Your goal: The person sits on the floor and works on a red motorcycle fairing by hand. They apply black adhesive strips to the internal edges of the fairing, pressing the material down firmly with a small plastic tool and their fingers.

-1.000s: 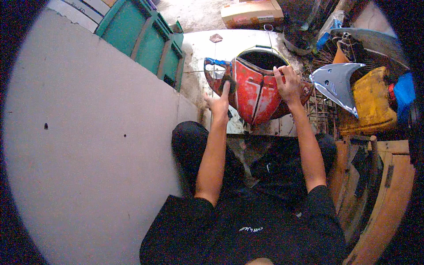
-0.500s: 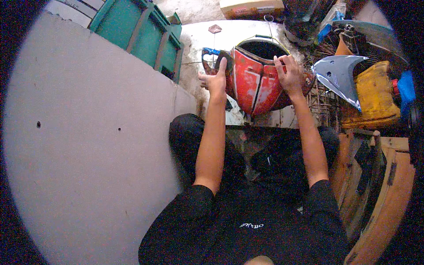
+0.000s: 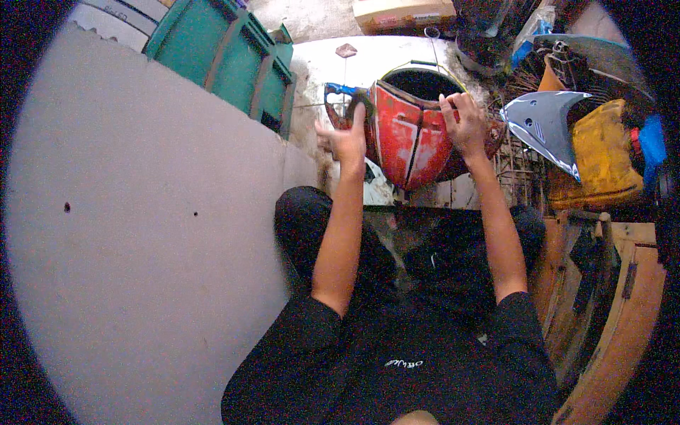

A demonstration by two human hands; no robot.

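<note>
Your left hand [image 3: 347, 143] edges nearer you, left of the red shell [image 3: 397, 131], grip spread at a dark pad [image 3: 363, 97]; right hand [image 3: 467, 129] at the shell's rim, pinching or not unclear.

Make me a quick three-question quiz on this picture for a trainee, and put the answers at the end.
1. True or false: the red panel has pale patches on its surface.
2. Which hand is nearer the dark block?
3. What colour is the container beside the grey panel? A) pink B) yellow C) white

Key:
1. True.
2. The left hand.
3. B.
</note>
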